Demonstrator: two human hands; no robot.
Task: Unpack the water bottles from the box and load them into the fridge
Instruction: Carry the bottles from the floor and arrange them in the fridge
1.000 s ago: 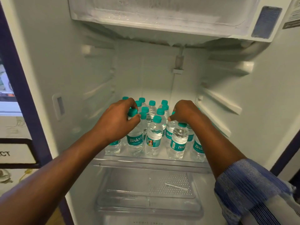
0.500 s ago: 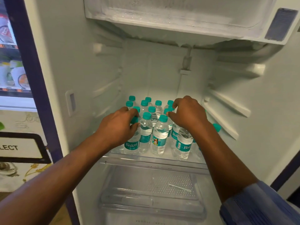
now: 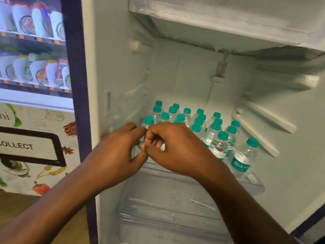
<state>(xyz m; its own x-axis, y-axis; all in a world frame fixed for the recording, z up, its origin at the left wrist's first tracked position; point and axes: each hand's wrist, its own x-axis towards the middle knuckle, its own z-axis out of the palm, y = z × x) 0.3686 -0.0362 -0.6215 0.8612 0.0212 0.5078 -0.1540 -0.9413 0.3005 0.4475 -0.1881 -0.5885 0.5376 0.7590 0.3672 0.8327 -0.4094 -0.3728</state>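
Fingers: left hand curled round the front-left bottle; right hand curled against it, grip unclear. Water bottles: upright, clustered on the shelf of the fridge. Step: probably squaring the rows. Next: release without toppling neighbours, then reach for the box, out of view.

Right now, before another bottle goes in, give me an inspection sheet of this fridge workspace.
Surface: clear glass fridge shelf, bearing the bottles; transparent drawer below it.
Job's things: small clear plastic water bottles with teal caps, upright in rows on the shelf; one teal-labelled bottle stands at the front right corner. Box not in view.
Clutter: nothing seen.
Hands: left hand and right hand close together at the shelf's front left, both curled; whether they grip a bottle is unclear.
Cables: nothing seen.
Surroundings: frosted white freezer compartment above; vending machine with white cups to the left.
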